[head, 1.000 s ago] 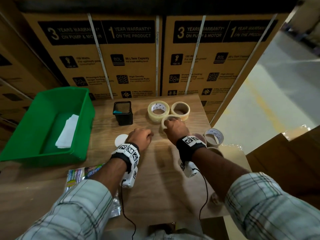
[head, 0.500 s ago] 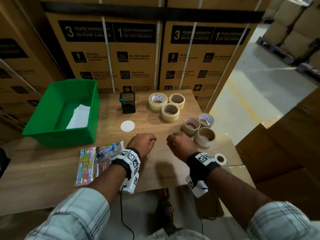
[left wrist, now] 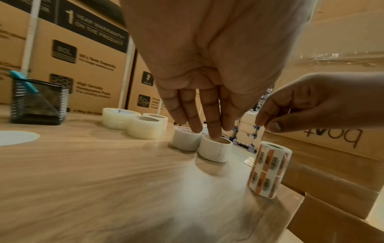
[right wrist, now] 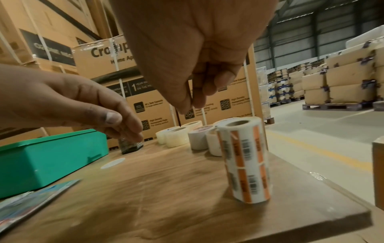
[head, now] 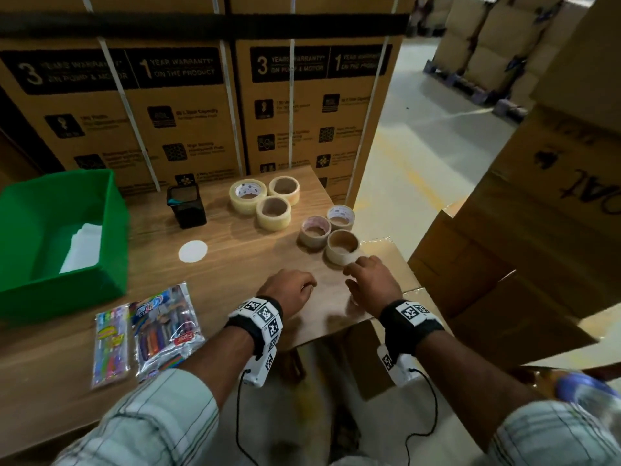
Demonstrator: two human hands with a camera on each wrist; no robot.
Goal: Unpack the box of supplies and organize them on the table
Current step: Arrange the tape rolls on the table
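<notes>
So, 6 tape rolls (head: 274, 213), 1 label roll (right wrist: 244, 160), 2 pen pkts (head: 166, 331), 1 bin (head: 111, 264)

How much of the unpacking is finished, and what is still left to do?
Mostly sorted, it seems. Three clear tape rolls and three paper tape rolls sit grouped on the table; pen packs lie in front. The label roll stands upright by the right hand, which holds nothing, like the left hand. What remains in the box isn't visible.

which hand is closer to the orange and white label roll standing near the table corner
Right. The right hand hangs just above the label roll, fingers loosely curled, not touching it. The left hand is off to the roll's left, over the table, holding nothing.
</notes>
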